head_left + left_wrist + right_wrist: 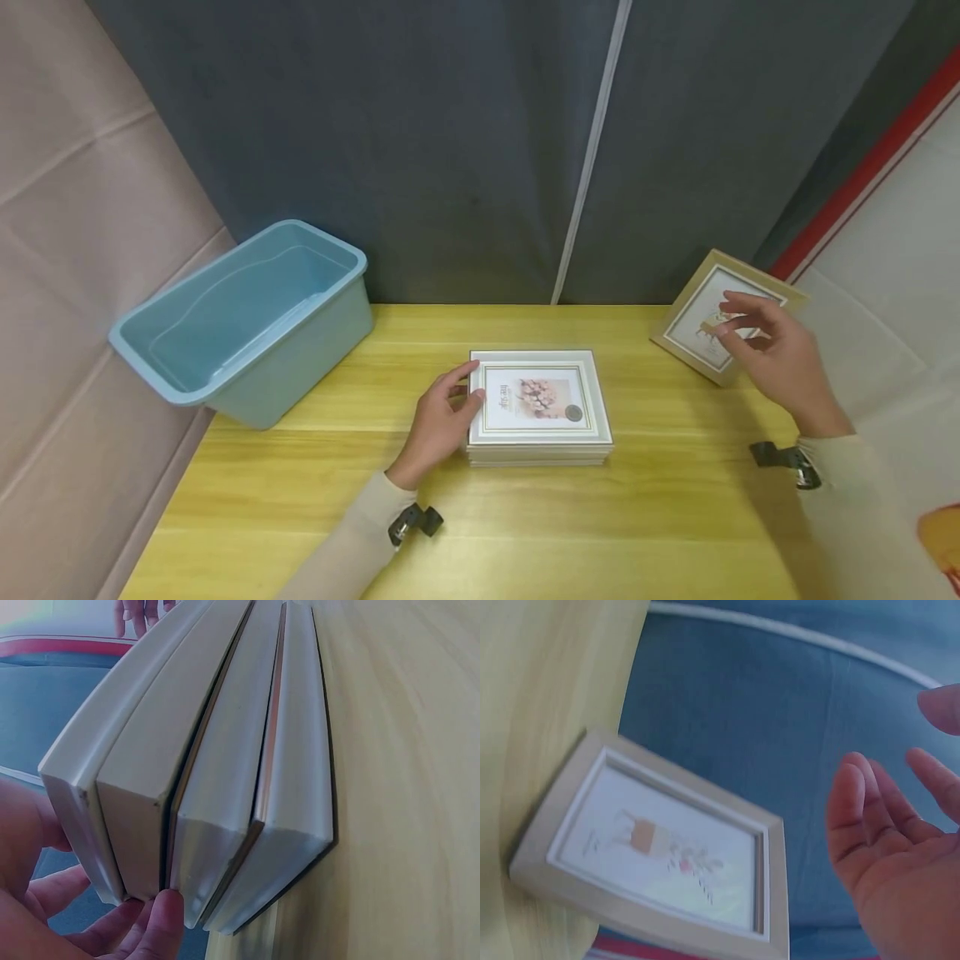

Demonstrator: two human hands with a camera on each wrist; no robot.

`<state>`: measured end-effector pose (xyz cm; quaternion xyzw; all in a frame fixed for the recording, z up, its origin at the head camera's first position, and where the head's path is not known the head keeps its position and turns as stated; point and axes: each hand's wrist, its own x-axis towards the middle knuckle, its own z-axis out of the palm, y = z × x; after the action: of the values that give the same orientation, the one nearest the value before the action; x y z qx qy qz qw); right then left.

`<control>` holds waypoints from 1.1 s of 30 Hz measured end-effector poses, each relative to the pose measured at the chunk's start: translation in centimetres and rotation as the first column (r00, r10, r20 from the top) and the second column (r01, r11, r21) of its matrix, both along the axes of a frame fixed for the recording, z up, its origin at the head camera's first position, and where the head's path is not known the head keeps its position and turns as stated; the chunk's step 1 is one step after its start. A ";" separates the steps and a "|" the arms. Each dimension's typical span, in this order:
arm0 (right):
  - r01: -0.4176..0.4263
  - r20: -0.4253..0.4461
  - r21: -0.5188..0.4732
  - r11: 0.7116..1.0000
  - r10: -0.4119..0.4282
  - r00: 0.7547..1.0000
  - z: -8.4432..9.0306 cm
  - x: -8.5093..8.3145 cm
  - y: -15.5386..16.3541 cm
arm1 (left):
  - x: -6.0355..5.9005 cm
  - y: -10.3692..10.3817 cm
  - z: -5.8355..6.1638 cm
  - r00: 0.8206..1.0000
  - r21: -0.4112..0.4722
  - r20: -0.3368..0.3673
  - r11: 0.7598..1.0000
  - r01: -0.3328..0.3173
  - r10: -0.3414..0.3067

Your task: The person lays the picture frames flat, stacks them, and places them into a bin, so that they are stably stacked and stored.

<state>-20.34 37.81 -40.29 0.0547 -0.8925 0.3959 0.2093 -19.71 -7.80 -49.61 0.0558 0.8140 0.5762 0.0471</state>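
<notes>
1. The left hand [438, 425] is resting on the bench [675, 508] against the left edge of a stack of white picture frames [538, 408], its thumb lying on the rim of the top frame and its fingers curling around the side.
2. In the left wrist view the fingertips [161, 919] are pressing against the near corner of the stack of white picture frames [217, 772], where four frames are lying one on another; the hand is gripping the stack from the side.
3. The right hand [772, 354] is hovering loosely open, fingers spread and slightly bent, holding nothing.
4. A beige picture frame [708, 312] is standing tilted just beyond the right hand, at the far right edge of the bench, leaning back toward the dark curtain [465, 150].
5. The right wrist view is showing a gap between the fingers [862, 817] and the beige picture frame [660, 859], so the hand is near it but not touching.
6. The stack is lying between the two hands, much closer to the left one.
7. A blue plastic bin [247, 321] is sitting well to the left of the left hand, overhanging the bench corner.
</notes>
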 end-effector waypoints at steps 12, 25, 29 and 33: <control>0.180 0.048 -0.034 0.983 -0.178 0.983 1.0 -1.6 4.5 | -0.1 -0.1 -0.2 1.000 -0.002 0.019 1.000 0.003 -0.003; 0.298 0.086 0.038 0.954 -0.300 0.950 -0.6 -3.1 7.3 | 0.0 0.0 -0.1 1.000 -0.016 0.018 1.000 0.006 -0.006; 0.300 0.095 0.029 0.953 -0.302 0.949 -1.5 -3.5 7.7 | 0.0 0.0 -0.1 1.000 -0.015 0.013 1.000 0.008 -0.008; 0.298 0.130 0.023 0.954 -0.299 0.945 -2.1 -3.6 8.1 | 0.0 0.0 -0.1 1.000 -0.017 0.008 1.000 0.008 -0.008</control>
<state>-23.99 45.90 -42.36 -0.1070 -0.9030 0.3610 0.2069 -19.68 -7.77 -49.67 0.0566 0.8184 0.5695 0.0530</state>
